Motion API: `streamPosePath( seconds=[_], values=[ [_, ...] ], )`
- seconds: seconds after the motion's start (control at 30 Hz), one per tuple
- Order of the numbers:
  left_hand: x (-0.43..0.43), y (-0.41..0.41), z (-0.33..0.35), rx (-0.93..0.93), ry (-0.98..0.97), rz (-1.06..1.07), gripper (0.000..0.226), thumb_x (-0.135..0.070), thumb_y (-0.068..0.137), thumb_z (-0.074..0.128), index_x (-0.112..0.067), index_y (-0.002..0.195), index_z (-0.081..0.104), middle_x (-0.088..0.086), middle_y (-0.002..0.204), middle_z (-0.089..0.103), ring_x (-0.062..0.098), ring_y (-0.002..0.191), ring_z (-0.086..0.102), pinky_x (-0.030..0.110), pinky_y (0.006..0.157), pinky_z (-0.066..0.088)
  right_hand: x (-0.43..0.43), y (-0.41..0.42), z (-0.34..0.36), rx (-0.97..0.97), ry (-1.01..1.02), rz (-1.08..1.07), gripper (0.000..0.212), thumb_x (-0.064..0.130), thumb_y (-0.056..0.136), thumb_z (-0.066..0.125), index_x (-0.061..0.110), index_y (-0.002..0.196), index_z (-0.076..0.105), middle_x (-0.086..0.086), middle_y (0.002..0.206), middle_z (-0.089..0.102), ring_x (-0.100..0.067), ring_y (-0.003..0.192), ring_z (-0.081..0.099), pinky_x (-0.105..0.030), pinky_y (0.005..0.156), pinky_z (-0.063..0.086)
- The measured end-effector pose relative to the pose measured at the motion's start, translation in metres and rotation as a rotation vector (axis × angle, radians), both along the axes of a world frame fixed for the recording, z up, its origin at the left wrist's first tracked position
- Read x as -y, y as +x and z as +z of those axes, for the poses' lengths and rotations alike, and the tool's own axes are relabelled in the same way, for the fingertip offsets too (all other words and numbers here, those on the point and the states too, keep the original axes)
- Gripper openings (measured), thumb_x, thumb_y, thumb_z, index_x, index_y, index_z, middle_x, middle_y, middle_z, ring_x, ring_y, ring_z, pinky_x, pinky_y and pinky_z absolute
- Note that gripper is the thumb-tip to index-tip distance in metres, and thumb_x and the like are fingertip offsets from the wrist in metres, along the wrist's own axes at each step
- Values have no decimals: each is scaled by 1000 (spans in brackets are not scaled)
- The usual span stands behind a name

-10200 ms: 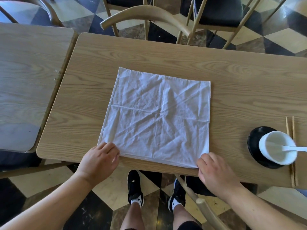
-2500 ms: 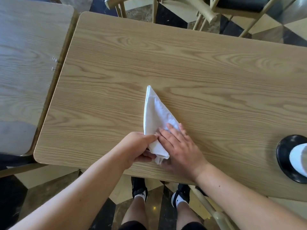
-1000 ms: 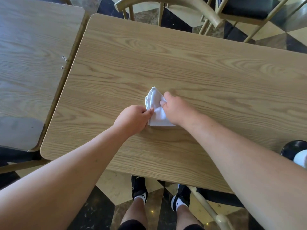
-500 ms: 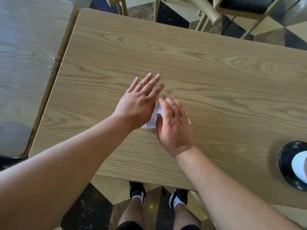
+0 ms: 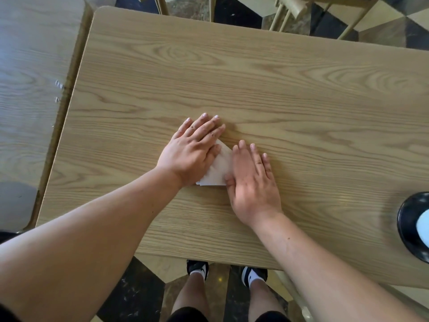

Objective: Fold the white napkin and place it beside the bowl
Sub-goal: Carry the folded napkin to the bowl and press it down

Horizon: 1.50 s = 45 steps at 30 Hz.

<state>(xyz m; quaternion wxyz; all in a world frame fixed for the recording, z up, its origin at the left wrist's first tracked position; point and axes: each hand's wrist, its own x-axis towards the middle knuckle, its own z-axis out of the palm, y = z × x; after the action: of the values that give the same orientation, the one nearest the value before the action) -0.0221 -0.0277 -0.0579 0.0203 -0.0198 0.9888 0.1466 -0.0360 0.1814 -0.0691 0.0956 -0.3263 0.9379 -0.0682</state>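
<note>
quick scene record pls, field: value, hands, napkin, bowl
left hand: flat, palm down on the napkin
right hand: flat, palm down on the napkin's right side
napkin: white, folded small, mostly hidden between the hands
bowl: white, on black saucer, at the table's right edge, cut off
napkin beside bowl: not yet

The napkin (image 5: 219, 167) is lying flat on the table (image 5: 301, 94), folded into a small white wedge, its point aiming toward the far edge and its straight base facing the near edge. Only a strip of it is showing. The bowl (image 5: 423, 226), white on a black saucer, is sitting at the right edge, well apart from the napkin and cut off by the frame.
</note>
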Motion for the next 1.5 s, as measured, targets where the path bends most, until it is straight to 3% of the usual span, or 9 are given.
streamPosePath(
  seconds=[0.3,0.47,0.63,0.7,0.83,0.97,1.13,1.37,1.5],
  values=[
    [0,0,1,-11,-2,-3,56,-46,109,32,-26,159,45,-3,170,37,20,160,26,44,131,17,-17,1,1,33,59,-43,69,47,110,14,7,166,9,-10,176,3,-28,163,0,-48,131,2],
    [-6,2,16,135,-78,38,63,-51,108,26,-25,164,36,-2,174,27,21,161,21,50,130,18,-16,-2,10,91,88,-41,70,47,108,8,9,166,6,-7,176,-2,-27,163,-6,-49,131,-2],
    [-19,27,40,171,-80,340,60,-52,98,55,-17,146,57,3,161,49,28,148,41,46,120,29,-8,-5,27,63,-33,-122,67,28,107,41,6,165,18,-12,174,19,-35,162,6,-54,130,8],
    [-26,40,41,92,-55,411,57,-50,97,58,-15,143,58,6,161,48,30,152,37,51,124,24,-1,-1,32,81,-139,-66,66,22,106,46,6,164,20,-13,173,22,-33,162,8,-54,131,11],
    [-40,45,29,-105,150,196,54,-35,107,40,-17,157,45,5,171,35,21,161,24,50,131,15,23,12,33,215,-240,78,68,39,106,25,5,165,16,-11,174,16,-26,163,4,-44,132,5],
    [-31,50,4,-3,107,133,60,-46,108,28,-25,163,36,-3,172,30,13,161,17,48,132,7,19,10,16,132,25,153,79,51,99,5,6,163,-6,-13,175,-5,-27,162,-11,-40,130,-12],
    [-32,51,-2,5,23,134,61,-51,108,29,-26,163,37,-7,172,30,14,161,17,53,131,8,12,6,9,85,72,86,72,50,106,15,12,167,7,-11,176,4,-32,163,0,-52,131,3],
    [-33,49,-1,13,9,139,61,-51,108,31,-24,163,37,-5,172,32,16,161,21,54,130,11,-15,-13,16,122,122,-57,70,47,107,6,11,166,-6,-9,175,-13,-25,162,-13,-46,131,-4],
    [-30,47,11,4,20,159,66,-60,100,45,-19,150,56,1,161,49,25,151,41,53,122,31,-12,-13,18,146,142,-68,72,49,104,1,12,166,-5,-7,176,-11,-25,162,-11,-47,131,-5]
  ],
)
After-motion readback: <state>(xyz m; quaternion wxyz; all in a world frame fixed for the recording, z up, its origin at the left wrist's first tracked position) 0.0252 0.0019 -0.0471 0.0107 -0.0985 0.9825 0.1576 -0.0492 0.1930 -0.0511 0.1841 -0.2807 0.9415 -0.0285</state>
